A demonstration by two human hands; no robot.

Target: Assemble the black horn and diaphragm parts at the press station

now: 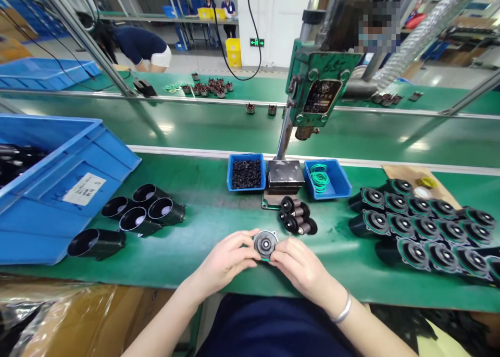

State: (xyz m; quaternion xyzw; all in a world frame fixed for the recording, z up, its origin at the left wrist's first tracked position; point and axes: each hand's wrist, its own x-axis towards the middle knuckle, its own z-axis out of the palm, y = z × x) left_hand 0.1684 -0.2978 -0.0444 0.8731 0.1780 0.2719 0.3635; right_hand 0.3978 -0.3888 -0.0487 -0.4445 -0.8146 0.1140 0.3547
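Between my two hands is a round black motor housing (266, 244) with a pale metal hub at its centre and a green ring at its lower rim. My left hand (230, 257) grips its left side, fingers bent around the edge. On the right side, my right hand (299, 263) pinches the rim with thumb and fingers. Just beyond lie several rotors (297, 215) with black discs and brown cores. A blue bin of small black rings (246, 173) and a blue bin holding green rings (320, 179) stand farther back.
Assembled black housings (417, 225) stand in rows at right. Several open black cylinders (140, 219) lie at left beside a large blue crate (78, 190). A green press (318, 88) rises over a black metal block (286, 174). Wound parts (211, 87) sit on the far belt.
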